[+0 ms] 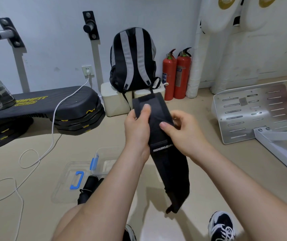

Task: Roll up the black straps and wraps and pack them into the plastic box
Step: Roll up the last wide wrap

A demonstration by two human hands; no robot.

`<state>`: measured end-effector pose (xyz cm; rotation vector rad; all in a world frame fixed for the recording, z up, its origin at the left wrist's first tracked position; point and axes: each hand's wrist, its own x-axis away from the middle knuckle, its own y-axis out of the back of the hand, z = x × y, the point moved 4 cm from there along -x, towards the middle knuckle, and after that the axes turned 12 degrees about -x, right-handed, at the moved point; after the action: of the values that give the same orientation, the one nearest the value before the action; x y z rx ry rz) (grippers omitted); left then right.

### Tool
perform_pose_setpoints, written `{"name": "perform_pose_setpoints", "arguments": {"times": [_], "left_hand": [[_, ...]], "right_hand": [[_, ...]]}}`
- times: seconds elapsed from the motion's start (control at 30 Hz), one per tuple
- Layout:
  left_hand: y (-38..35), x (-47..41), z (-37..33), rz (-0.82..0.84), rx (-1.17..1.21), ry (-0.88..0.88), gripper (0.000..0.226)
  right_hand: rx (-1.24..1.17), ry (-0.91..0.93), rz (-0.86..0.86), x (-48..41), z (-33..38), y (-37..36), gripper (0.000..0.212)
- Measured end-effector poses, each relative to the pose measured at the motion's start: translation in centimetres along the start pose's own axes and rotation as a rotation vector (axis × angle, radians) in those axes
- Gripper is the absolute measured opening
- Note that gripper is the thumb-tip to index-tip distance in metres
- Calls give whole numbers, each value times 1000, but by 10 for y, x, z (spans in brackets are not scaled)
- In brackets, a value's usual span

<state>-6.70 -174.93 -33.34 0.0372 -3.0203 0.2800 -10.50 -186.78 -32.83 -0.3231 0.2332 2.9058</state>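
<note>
Near: black-and-white sneaker (221,226) on beige floor (208,164). Mid-air above: long black fabric wrap with white lettering (163,136), upper end flat, lower end hanging. Left hand (136,126) fingers clenched on left edge, thumb on top; right hand (182,129) fingers gripping right edge. Left of forearms: clear plastic box with blue latches (104,162), rolled black strap (88,186) beside it. Far: black-and-grey backpack (133,56) by wall.

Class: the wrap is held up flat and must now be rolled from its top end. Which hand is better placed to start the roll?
Left hand, probably: its thumb already presses near the wrap's top end, while the right hand grips lower.
</note>
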Motion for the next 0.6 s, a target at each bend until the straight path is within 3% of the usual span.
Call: {"name": "perform_pose_setpoints", "arguments": {"times": [0.13, 0.23, 0.3, 0.37, 0.43, 0.53, 0.6], "left_hand": [[-12, 7, 3, 277, -309, -49, 23], [-14, 11, 7, 261, -427, -142, 25], [-13, 10, 7, 194, -407, -200, 20], [-10, 9, 4, 117, -396, -239, 15], [-4, 6, 1, 34, -390, -238, 15], [1, 4, -3, -61, -374, -194, 16], [-1, 5, -3, -45, -352, -153, 15]], "right_hand": [[-244, 28, -203, -6, 9, 16, 16], [-305, -13, -239, -7, 10, 22, 11], [-101, -45, -216, -7, 6, 17, 11], [228, -43, -107, -5, 9, 12, 37], [388, -64, 71, 0, 16, 12, 64], [326, -147, 368, 16, 22, 16, 67], [250, -187, 436, 22, 16, 11, 72]]}}
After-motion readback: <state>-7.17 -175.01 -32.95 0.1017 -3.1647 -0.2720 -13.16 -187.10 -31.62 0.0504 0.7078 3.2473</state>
